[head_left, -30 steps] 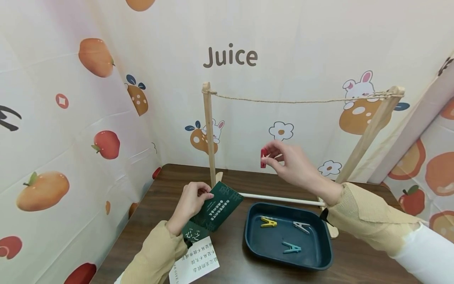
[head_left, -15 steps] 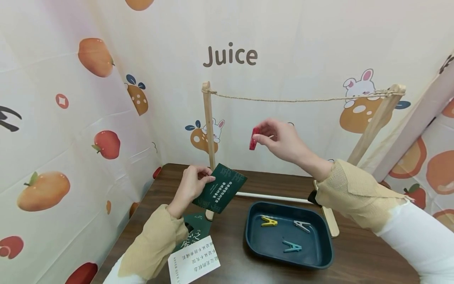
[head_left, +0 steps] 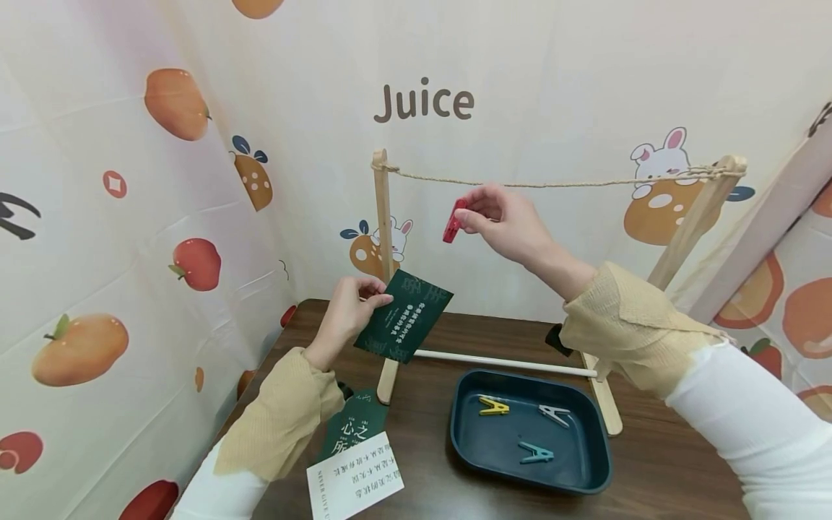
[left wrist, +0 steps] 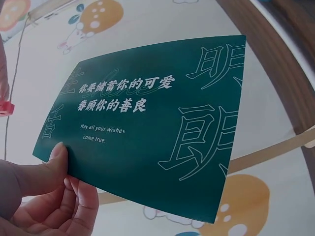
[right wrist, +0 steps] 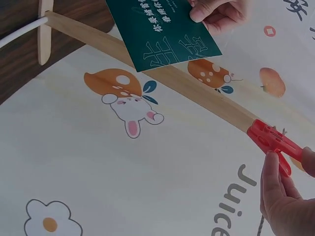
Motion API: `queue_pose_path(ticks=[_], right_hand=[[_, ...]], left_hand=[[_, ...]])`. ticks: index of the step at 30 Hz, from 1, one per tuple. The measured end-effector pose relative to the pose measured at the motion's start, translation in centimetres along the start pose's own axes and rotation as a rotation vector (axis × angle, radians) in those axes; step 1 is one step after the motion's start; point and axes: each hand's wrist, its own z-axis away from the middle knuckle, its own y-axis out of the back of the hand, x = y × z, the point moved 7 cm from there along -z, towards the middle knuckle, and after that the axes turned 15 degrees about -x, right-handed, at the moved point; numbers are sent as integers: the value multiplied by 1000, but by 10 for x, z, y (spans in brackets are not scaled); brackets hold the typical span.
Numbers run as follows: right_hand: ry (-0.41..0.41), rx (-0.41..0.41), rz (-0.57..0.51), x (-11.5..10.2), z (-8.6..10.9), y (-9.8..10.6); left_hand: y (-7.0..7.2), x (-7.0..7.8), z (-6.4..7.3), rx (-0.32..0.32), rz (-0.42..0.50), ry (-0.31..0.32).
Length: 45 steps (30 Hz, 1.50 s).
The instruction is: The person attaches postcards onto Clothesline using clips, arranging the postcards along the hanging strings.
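Observation:
My left hand (head_left: 351, 309) pinches a dark green card (head_left: 406, 318) by its left edge, thumb in front. White Chinese lettering and "May all your wishes come true" face up on the card (left wrist: 147, 128) in the left wrist view. Between thumb and fingers, my right hand (head_left: 510, 222) pinches a red clothespin (head_left: 453, 222), held above the card and just below the twine (head_left: 559, 185). The right wrist view shows the clothespin (right wrist: 268, 136) pointing away from the fingertips, overlapping the wooden post (right wrist: 211, 98).
A wooden frame with two posts (head_left: 692, 224) carries the twine; a white rod (head_left: 500, 362) joins its feet. In front, a dark blue tray (head_left: 490, 444) holds yellow (head_left: 494, 406), white (head_left: 555, 414) and teal (head_left: 536, 453) clothespins. Green (head_left: 356, 419) and white (head_left: 357, 477) cards lie at left.
My left hand has raised the green card off the table cards to the left post's lower part. The right hand has moved up and left with the red clothespin, which has tilted.

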Motion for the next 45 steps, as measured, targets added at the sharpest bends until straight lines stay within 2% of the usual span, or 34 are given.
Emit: queue_pose_path(ticks=[5,10,19,27,35,45], right_hand=[[21,27,-55,-10,-6,6],[31,54,-130,-15,-12,11],[37,101,-195,-23,-21,18],[55,158,-266,-32,-32,23],[27,196,-228,-38,-44,25],[52,214,-207,-42,-58,19]], left_hand=[[8,7,-6,6,14,17],[15,14,-10,20,14,2],[27,21,-18,42,35,6],[38,28,-23,88,58,-7],[46,33,-28,131,78,-11],[54,34,-35,153,165,12]])
